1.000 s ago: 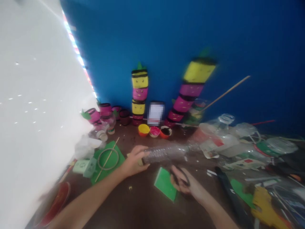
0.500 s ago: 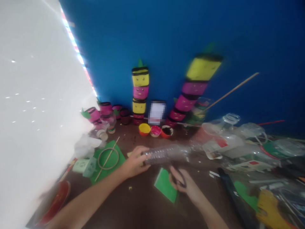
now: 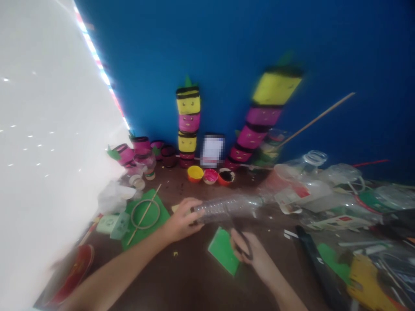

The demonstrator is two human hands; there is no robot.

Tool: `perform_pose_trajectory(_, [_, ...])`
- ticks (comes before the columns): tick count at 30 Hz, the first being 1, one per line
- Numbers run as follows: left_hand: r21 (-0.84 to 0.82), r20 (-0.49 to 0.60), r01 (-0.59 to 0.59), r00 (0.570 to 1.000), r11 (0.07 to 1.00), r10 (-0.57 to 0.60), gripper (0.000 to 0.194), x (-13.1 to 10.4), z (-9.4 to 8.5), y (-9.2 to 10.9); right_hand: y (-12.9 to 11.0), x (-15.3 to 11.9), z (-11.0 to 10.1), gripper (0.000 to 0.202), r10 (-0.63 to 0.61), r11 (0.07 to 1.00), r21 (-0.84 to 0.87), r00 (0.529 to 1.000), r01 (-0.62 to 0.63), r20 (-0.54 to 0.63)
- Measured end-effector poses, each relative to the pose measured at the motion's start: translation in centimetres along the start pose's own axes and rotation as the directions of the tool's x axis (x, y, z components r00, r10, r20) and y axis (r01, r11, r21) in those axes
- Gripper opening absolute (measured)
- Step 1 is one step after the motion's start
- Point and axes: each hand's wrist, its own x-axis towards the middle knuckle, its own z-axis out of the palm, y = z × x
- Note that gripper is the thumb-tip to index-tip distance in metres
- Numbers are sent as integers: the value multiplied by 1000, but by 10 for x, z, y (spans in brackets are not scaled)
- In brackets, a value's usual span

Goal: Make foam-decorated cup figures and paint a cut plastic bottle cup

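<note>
Clear plastic bottle [image 3: 231, 207] is lying on its side at frame centre, base end left, neck end pointing right. Left hand [image 3: 185, 221] is gripping the base end, fingers wrapping over the top. Right hand [image 3: 254, 252] is closing round the handles of dark scissors [image 3: 249, 250] just below the bottle; blades are blurring out, can't tell if they're touching plastic.

Brown table [image 3: 181, 280] is carrying all of it. Green pad [image 3: 223, 250] is lying beside the right hand, lower centre. Left of centre, a ring [image 3: 145, 228] and a thin stick [image 3: 144, 214] are resting on a green sheet [image 3: 154, 196]. Paint cups, yellow [image 3: 195, 173], pink [image 3: 210, 176] and dark [image 3: 226, 176], are lining up behind the bottle. Clear containers [image 3: 311, 190] are piling up at right; yellow glue gun [image 3: 366, 276] is sitting lower right.

Blue wall [image 3: 227, 52] is filling the upper frame, two yellow-and-pink face towers [image 3: 189, 121] standing before it. White glare is washing out upper left.

Left forearm is reaching in from lower left, right from lower right, both angling toward centre.
</note>
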Motion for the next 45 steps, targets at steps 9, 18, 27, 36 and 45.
perform_pose_trajectory(9, [10, -18, -19, 1000, 1000, 19, 58, -1, 1, 1, 12, 2, 0, 55, -51, 999, -4, 999, 51, -6])
perform_pose_trajectory(18, [-82, -3, 330, 944, 940, -331, 61, 5, -2, 12, 9, 1, -2, 50, -120, 993, 1, 992, 120, -26])
perform_pose_trajectory(27, [-440, 145, 548, 825, 711, -546, 71, 1, 2, 9, -1, -8, -4, 59, -127, 992, -22, 991, 127, 34])
perform_pose_trajectory(36, [-422, 150, 522, 846, 741, -511, 70, 2, -1, 6, -1, -10, -2, 54, -129, 992, -15, 991, 129, 29])
perform_pose_trajectory(45, [-423, 159, 551, 827, 719, -540, 70, 4, -3, 6, 13, -4, -2, 45, -131, 989, -67, 991, 132, 25])
